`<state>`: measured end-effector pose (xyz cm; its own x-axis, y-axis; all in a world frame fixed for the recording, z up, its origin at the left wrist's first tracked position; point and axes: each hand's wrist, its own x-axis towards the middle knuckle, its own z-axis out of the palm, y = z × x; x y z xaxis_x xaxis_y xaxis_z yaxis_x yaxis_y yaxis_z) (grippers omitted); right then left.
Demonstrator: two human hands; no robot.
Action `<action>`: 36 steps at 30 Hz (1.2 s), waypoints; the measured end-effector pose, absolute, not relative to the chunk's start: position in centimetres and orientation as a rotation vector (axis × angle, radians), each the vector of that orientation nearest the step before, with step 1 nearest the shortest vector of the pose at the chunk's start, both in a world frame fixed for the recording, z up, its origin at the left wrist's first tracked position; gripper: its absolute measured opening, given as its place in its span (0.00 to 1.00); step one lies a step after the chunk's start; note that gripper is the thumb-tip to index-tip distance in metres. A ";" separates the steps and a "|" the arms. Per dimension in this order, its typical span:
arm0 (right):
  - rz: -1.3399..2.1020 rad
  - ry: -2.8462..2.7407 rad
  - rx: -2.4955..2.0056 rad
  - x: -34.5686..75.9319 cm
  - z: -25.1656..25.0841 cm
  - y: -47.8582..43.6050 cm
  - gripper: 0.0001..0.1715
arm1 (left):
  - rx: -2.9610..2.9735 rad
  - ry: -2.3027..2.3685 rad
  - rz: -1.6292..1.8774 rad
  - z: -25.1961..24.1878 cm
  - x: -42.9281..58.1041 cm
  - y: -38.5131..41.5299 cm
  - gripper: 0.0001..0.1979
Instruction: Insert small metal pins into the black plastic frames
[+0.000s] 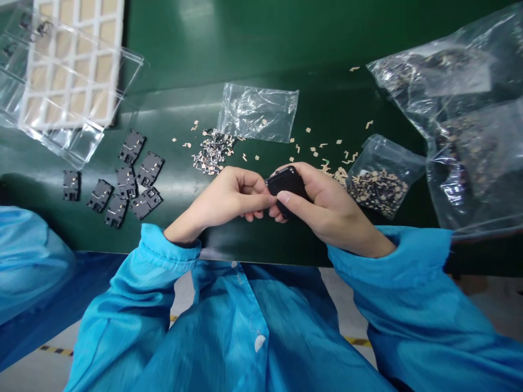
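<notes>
Near the table's front edge, my right hand (322,201) is closed round a flat black plastic housing (288,188), its thumb lying across the face. My left hand (235,198) is at the housing's left edge, thumb and forefinger pinched together; whatever sits between those fingertips is hidden. Beyond my left hand lies a heap of small silvery metal pieces (212,152). Small tan and dark flat pieces (338,175) are scattered past my right hand, beside an open clear bag (379,185) full of similar ones.
Several black housings (126,182) with small metal contacts lie at left. Behind them, clear plastic trays (87,144) overlap a white gridded tray (74,54). A flat clear bag (259,111) lies mid-table; large filled bags (469,125) occupy the right. Another person's blue sleeve (30,261) is at far left.
</notes>
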<state>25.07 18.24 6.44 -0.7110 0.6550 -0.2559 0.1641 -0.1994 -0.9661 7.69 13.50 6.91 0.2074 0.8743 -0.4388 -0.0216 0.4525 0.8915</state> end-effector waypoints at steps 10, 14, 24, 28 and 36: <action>1.960 -1.731 -0.935 25.1 6.8 18.4 0.07 | 1.080 1.214 0.791 6.9 7.8 13.2 0.03; 2.043 -1.709 -0.873 25.3 6.4 18.5 0.10 | 1.036 1.185 0.788 7.2 7.7 13.2 0.06; 1.496 -2.232 -0.668 26.8 6.1 19.3 0.44 | 0.784 1.094 0.908 7.3 6.7 13.2 0.17; 0.940 -2.369 -0.721 26.3 5.3 19.2 0.22 | 0.816 1.063 0.879 7.3 6.7 13.1 0.21; 1.614 -1.968 -0.857 25.6 6.1 18.8 0.24 | 1.434 1.487 1.358 7.4 7.1 12.4 0.22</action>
